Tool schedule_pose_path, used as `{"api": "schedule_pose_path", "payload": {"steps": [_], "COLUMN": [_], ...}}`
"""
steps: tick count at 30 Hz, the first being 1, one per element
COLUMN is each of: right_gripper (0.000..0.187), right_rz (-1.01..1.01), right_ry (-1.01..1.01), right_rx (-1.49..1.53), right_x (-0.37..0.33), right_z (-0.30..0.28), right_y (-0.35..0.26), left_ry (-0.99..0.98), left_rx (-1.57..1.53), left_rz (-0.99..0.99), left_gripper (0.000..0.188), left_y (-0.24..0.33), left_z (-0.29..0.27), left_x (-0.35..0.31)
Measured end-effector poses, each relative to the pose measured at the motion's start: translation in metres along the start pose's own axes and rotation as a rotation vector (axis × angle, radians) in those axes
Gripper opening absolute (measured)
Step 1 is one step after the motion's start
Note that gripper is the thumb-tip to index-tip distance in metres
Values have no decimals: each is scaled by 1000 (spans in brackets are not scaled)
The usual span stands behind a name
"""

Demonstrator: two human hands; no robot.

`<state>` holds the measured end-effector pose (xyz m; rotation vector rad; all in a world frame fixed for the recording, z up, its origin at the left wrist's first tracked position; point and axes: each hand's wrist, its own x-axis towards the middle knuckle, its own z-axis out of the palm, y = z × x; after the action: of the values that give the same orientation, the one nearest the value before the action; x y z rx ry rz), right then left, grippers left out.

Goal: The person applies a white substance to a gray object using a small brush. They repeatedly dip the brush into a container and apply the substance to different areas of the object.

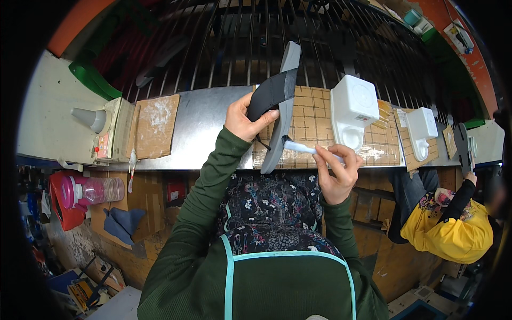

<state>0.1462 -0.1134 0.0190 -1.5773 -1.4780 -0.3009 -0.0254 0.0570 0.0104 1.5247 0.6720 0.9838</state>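
A sandal with a grey sole [286,114] and a wide black strap is held up on edge over the bench. My left hand [243,118] is closed around its strap side, thumb pressed near the sole. Between the fingers of my right hand [340,172] is a small brush [300,147] with a pale handle. Its dark tip meets or nearly meets the lower part of the sole; I cannot tell if they touch. Beneath both hands lies a cardboard sheet [309,114] with dark grid lines. A white plastic dispenser [353,104] with a shallow cup stands on it, beside my right hand.
Beyond the metal bench [205,122] runs a rack of metal bars [234,48]. To the left are a stained cardboard piece [158,125] and a grey cone on a box [90,118]. A pink-lidded bottle [96,190] sits lower left. A co-worker in yellow [453,229] works at right near another white dispenser [421,128].
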Motion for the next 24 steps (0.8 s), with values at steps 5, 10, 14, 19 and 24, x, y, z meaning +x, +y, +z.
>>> {"api": "schedule_pose_path", "payload": {"steps": [5, 10, 14, 19, 24], "right_gripper": [29, 29, 30, 31, 32], "right_rz": [-30, -45, -61, -73, -80], "right_ry": [17, 18, 25, 24, 27], "right_rx": [-17, -38, -45, -69, -79], "right_x": [-1, -2, -2, -5, -7], "right_z": [-1, -2, -1, -1, -1], "right_y": [-2, -4, -4, -6, -7], "left_ry": [18, 47, 62, 84, 76], "left_rx": [17, 33, 17, 8, 30], "left_rz": [97, 107, 103, 97, -81], "left_gripper": [35, 35, 36, 37, 35], "left_y": [-3, -5, -5, -4, 1], "left_z": [1, 2, 2, 2, -3], "left_x": [2, 3, 4, 5, 4]}}
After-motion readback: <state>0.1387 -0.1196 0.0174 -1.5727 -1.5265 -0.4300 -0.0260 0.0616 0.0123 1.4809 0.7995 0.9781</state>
